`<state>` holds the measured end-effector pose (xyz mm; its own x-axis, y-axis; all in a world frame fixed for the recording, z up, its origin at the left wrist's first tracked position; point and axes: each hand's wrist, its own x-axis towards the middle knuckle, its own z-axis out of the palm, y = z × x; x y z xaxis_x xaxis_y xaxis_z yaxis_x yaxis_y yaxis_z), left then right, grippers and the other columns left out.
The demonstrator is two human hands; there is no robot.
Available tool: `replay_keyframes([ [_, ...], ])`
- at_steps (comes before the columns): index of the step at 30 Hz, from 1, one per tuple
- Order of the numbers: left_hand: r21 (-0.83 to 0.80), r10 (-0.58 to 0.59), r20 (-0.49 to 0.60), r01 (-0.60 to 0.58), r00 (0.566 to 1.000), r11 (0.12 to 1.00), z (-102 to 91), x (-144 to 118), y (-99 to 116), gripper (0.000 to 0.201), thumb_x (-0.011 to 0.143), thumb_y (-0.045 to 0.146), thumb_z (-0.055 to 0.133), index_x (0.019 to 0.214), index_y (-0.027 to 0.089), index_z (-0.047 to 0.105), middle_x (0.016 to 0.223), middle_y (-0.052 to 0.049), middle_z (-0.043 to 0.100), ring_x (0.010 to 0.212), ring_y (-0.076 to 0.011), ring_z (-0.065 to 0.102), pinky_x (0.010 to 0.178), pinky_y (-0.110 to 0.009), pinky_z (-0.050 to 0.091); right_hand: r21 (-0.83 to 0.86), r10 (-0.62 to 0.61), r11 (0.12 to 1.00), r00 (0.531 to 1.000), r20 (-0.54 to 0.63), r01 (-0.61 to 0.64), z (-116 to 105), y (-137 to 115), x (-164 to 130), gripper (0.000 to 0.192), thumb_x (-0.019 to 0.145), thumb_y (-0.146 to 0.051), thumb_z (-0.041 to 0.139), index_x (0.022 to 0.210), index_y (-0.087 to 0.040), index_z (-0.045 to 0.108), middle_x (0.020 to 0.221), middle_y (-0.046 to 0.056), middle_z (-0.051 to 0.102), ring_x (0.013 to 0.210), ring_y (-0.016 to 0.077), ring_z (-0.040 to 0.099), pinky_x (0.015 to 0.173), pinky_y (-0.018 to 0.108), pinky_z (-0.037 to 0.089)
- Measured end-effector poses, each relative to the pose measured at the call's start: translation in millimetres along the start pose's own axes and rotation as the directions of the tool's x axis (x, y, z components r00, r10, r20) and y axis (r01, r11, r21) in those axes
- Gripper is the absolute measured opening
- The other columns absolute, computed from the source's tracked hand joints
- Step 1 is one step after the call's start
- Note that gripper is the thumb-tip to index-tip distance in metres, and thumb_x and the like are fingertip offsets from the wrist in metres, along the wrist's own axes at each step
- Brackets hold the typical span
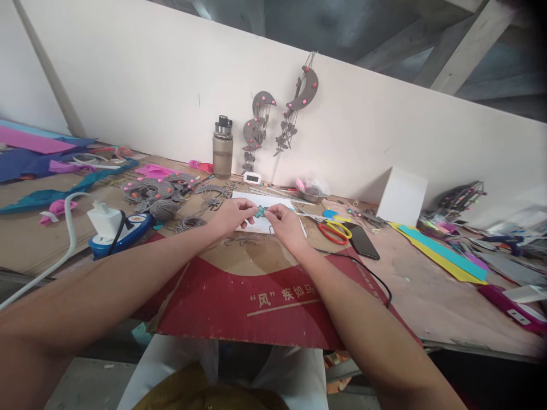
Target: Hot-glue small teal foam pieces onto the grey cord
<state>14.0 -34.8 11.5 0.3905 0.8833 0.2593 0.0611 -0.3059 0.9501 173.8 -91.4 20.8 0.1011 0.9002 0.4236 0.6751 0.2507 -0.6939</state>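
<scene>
Between my two hands, above a white sheet [243,200], is a small teal star-shaped piece [260,211]. My left hand [237,214] pinches its left side between thumb and fingers. On its right side, my right hand [278,218] closes in the same kind of pinch. Under the sheet and my forearms lies a red and brown cardboard [239,307] with printed writing. Scissors with red and yellow handles [335,232] rest just right of my right hand, beside a dark phone [363,240]. Left of my left hand is a coil of grey cord [188,225].
A water bottle [223,151] and a small digital clock [252,178] stand at the back. Grey moon-shaped hangings [304,91] hang on the white wall. A blue power strip [119,232] sits left; yellow and turquoise sheets [442,253] lie right. A black cable [378,277] crosses the cardboard.
</scene>
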Motion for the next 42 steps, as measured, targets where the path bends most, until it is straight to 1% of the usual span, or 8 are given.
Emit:
replay_keyframes([
  [6, -0.123, -0.020, -0.011, 0.018, 1.000, 0.992, 0.7, 2.5, -3.1, 0.022, 0.071, 0.034, 0.070, 0.074, 0.013, 0.063, 0.060, -0.004, 0.062, 0.048, -0.0104, 0.055, 0.045, -0.023, 0.044, -0.053, -0.014, 0.999, 1.000, 0.005, 0.014, -1.7, -2.9, -2.7, 0.017, 0.081, -0.034, 0.053, 0.082, -0.019, 0.061, 0.060, -0.004, 0.053, 0.054, 0.0098, 0.043, 0.054, 0.023, 0.031],
  [11, -0.266, -0.064, -0.060, 0.046, 0.996, 0.963, 0.6, 3.6, -0.7, 0.021, 0.069, 0.028, 0.073, 0.075, 0.010, 0.064, 0.066, -0.006, 0.065, 0.059, -0.0138, 0.062, 0.059, -0.028, 0.053, -0.064, -0.029, 0.997, 0.999, 0.027, 0.030, -0.8, -0.8, -2.8, 0.015, 0.081, -0.032, 0.053, 0.082, -0.019, 0.061, 0.061, -0.004, 0.056, 0.055, 0.0101, 0.047, 0.056, 0.023, 0.033],
  [17, -0.439, -0.082, -0.124, 0.020, 0.989, 0.898, -5.3, 11.3, -6.7, 0.021, 0.069, 0.027, 0.073, 0.078, 0.010, 0.063, 0.068, -0.005, 0.065, 0.063, -0.0140, 0.065, 0.065, -0.029, 0.054, -0.010, -0.014, 1.000, 0.988, 0.154, 0.015, 0.5, -2.2, -2.8, 0.018, 0.083, -0.033, 0.050, 0.078, -0.019, 0.060, 0.059, -0.004, 0.061, 0.051, 0.0090, 0.047, 0.055, 0.022, 0.034],
  [22, -0.507, -0.094, -0.164, -0.002, 0.982, 0.862, -11.3, 14.1, -3.6, 0.018, 0.070, 0.023, 0.071, 0.077, 0.011, 0.060, 0.069, -0.004, 0.065, 0.061, -0.0115, 0.063, 0.064, -0.027, 0.053, 0.067, 0.010, 0.997, 0.966, 0.260, -0.028, -4.8, -11.0, -5.4, 0.020, 0.082, -0.038, 0.052, 0.079, -0.019, 0.060, 0.060, -0.004, 0.062, 0.046, 0.0071, 0.041, 0.049, 0.020, 0.032],
  [26, -0.496, -0.108, -0.213, -0.012, 0.971, 0.868, -18.2, 16.2, -2.2, 0.019, 0.068, 0.024, 0.071, 0.076, 0.012, 0.060, 0.072, -0.003, 0.065, 0.063, -0.0113, 0.063, 0.061, -0.024, 0.050, 0.211, -0.005, 0.974, 0.921, 0.391, -0.084, -14.5, -23.6, -8.0, 0.025, 0.080, -0.043, 0.055, 0.082, -0.019, 0.058, 0.062, -0.004, 0.060, 0.042, 0.0056, 0.037, 0.042, 0.019, 0.028],
  [30, -0.445, -0.089, -0.280, -0.047, 0.956, 0.894, -26.3, 23.5, -9.2, 0.023, 0.066, 0.030, 0.072, 0.076, 0.013, 0.060, 0.075, -0.002, 0.064, 0.062, -0.0092, 0.061, 0.053, -0.019, 0.042, 0.308, -0.079, 0.948, 0.884, 0.462, -0.076, -25.0, -36.5, -11.1, 0.027, 0.079, -0.044, 0.057, 0.087, -0.018, 0.059, 0.064, -0.003, 0.060, 0.043, 0.0047, 0.035, 0.042, 0.018, 0.027],
  [36, -0.528, -0.102, -0.360, -0.113, 0.927, 0.841, -34.9, 29.1, -8.9, 0.017, 0.067, 0.022, 0.070, 0.074, 0.012, 0.058, 0.067, -0.001, 0.060, 0.059, -0.0079, 0.058, 0.058, -0.021, 0.045, 0.369, -0.187, 0.929, 0.820, 0.541, -0.031, -41.8, -44.2, -13.5, 0.028, 0.080, -0.039, 0.058, 0.098, -0.018, 0.061, 0.064, -0.003, 0.063, 0.044, 0.0041, 0.034, 0.044, 0.018, 0.027],
  [42, -0.613, -0.083, -0.318, -0.137, 0.944, 0.778, -40.3, 27.5, -6.4, 0.012, 0.070, 0.016, 0.067, 0.076, 0.012, 0.058, 0.066, -0.001, 0.059, 0.061, -0.0087, 0.059, 0.059, -0.020, 0.048, 0.463, -0.316, 0.885, 0.667, 0.675, -0.049, -58.3, -44.1, -13.9, 0.036, 0.083, -0.042, 0.057, 0.110, -0.018, 0.061, 0.075, 0.002, 0.070, 0.043, 0.0038, 0.033, 0.043, 0.019, 0.028],
])
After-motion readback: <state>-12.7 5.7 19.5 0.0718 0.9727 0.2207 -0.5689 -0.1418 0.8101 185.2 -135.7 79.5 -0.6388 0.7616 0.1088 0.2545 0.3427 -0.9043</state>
